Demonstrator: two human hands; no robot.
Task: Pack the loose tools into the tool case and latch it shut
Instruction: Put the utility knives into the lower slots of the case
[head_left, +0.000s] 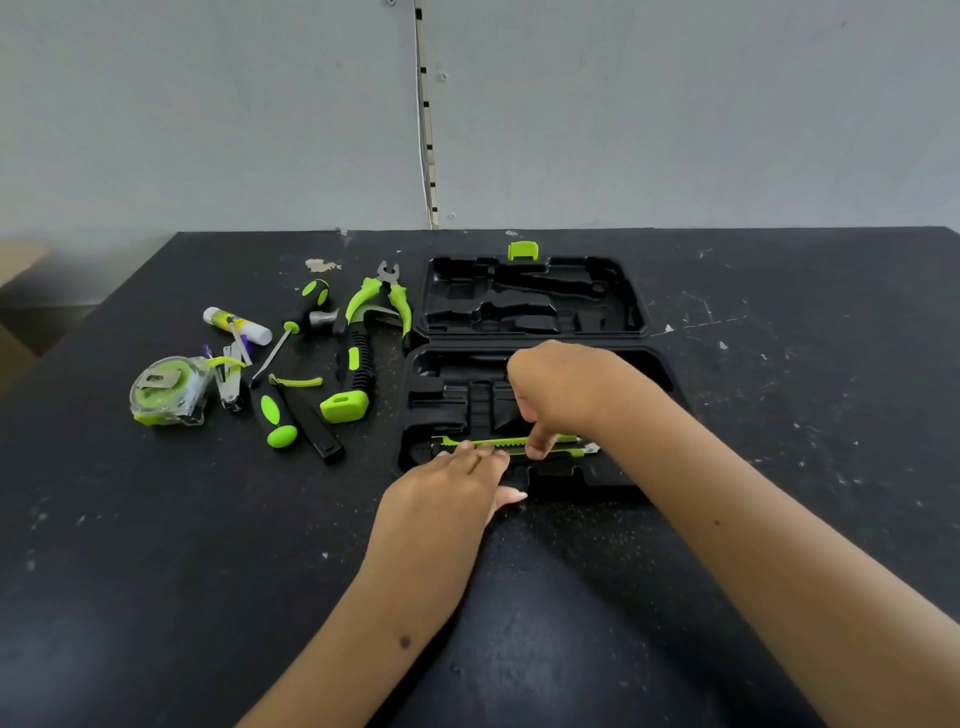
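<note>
An open black tool case (644, 332) lies flat on the dark table, its lid half at the back with a green latch (522, 250). A green and black utility knife (498, 444) lies in a slot of the near half. My left hand (452, 488) rests straight fingers on the knife's left end. My right hand (561, 389) reaches from above, fingers curled, its fingertips pressing on the knife's middle. Left of the case lie the loose tools: pliers (387, 296), hammer (353, 364), two screwdrivers (278, 410), a tape measure (166, 389).
A glue stick (236, 325), a small stapler (231, 379) and a black sheath (317, 426) lie among the loose tools. The table's left edge (88, 322) runs diagonally beside them. A grey wall (208, 104) stands behind the table.
</note>
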